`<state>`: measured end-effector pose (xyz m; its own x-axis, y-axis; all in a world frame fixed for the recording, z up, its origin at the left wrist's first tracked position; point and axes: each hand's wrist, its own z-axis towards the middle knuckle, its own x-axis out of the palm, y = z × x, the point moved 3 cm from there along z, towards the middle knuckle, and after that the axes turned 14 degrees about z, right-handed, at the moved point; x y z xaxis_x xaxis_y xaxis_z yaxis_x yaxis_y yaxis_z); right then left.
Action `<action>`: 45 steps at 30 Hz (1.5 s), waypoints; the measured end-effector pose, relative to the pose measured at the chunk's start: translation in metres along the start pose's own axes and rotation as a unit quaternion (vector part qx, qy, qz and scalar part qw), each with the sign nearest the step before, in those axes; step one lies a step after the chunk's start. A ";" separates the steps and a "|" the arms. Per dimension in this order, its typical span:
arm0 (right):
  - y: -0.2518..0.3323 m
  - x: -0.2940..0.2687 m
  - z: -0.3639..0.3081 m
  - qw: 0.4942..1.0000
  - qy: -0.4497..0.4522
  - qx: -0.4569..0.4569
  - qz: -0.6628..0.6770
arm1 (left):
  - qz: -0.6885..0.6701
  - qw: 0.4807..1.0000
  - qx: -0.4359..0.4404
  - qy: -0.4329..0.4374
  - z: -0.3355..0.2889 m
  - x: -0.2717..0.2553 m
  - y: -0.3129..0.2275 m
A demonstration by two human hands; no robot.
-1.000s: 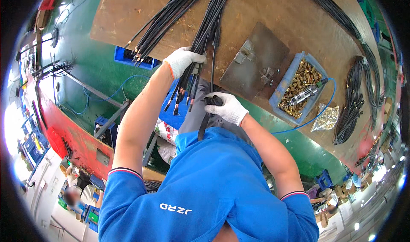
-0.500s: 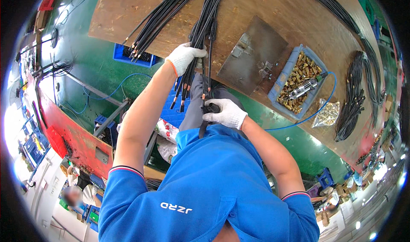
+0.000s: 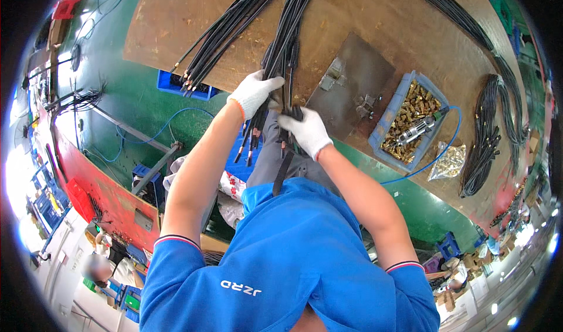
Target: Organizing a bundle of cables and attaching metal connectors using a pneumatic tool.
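A bundle of long black cables (image 3: 296, 18) hangs over the near edge of the wooden table, copper-coloured tips (image 3: 255, 133) pointing down toward my lap. My left hand (image 3: 253, 92), in a white glove, is closed around the bundle just above those tips. To its right, my gloved right hand (image 3: 309, 134) has its fingers closed on a black sleeve (image 3: 297, 114) on a cable of the same bundle. The fingertips partly hide where sleeve and cable meet. Another group of cables (image 3: 220, 44) lies on the table to the left.
On the table (image 3: 358, 3) at right, a blue bin (image 3: 389, 159) of brass fittings (image 3: 423, 99) has a silver air tool (image 3: 415, 131) lying on it, its blue hose trailing off. Beside it lie a clear bag (image 3: 448, 162) and coiled cables (image 3: 485, 135). A metal plate (image 3: 352, 68) sits nearer the middle.
My right hand has moved up, away from my waist, with the black sleeve now higher along the cable. The left hand still grips the bundle in nearly the same place.
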<state>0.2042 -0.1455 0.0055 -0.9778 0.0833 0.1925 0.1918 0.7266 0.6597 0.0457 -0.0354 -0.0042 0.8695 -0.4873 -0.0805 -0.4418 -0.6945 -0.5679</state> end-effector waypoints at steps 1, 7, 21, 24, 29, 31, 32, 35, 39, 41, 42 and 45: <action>0.010 0.002 0.014 0.999 -0.011 -0.020 -0.028 | -0.001 1.000 0.000 0.001 -0.004 -0.006 -0.004; 0.057 -0.003 0.113 0.992 -0.053 -0.112 -0.002 | 0.022 0.999 0.006 0.046 -0.021 -0.041 -0.030; 0.039 -0.015 0.036 0.995 -0.012 -0.011 0.099 | -0.066 0.995 -0.026 0.072 -0.007 -0.044 -0.009; 0.012 -0.018 0.012 0.989 0.032 0.022 0.144 | -0.073 0.993 -0.033 0.089 -0.001 -0.046 -0.003; -0.011 -0.019 -0.005 0.989 0.057 0.040 0.128 | 0.069 0.994 -0.034 0.081 -0.007 -0.044 -0.008; -0.008 -0.012 -0.014 0.994 0.084 0.057 0.051 | 0.072 0.994 -0.034 0.070 -0.007 -0.043 -0.006; -0.002 -0.006 -0.020 0.993 0.093 0.058 0.035 | 0.071 0.995 -0.032 0.058 -0.007 -0.043 -0.007; -0.003 -0.001 -0.027 0.990 0.138 0.011 -0.030 | 0.028 0.996 -0.044 0.069 -0.006 -0.039 -0.007; -0.002 0.003 -0.036 0.974 0.166 -0.042 -0.146 | 0.002 0.998 -0.025 0.057 -0.009 -0.025 -0.009; -0.003 0.006 -0.039 0.972 0.179 -0.040 -0.144 | 0.007 0.998 -0.025 0.051 -0.009 -0.019 -0.008; 0.001 0.008 -0.044 0.970 0.185 -0.007 -0.155 | -0.013 0.999 -0.021 0.046 -0.007 -0.018 -0.004; 0.002 0.010 -0.050 0.965 0.197 0.019 -0.173 | -0.044 0.998 -0.013 0.043 -0.002 -0.014 0.004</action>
<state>0.1993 -0.1773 0.0447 -0.8734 -0.4282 0.2318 -0.1502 0.6897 0.7083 0.0309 -0.0325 -0.0033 0.8837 -0.4664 0.0399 -0.3708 -0.7494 -0.5485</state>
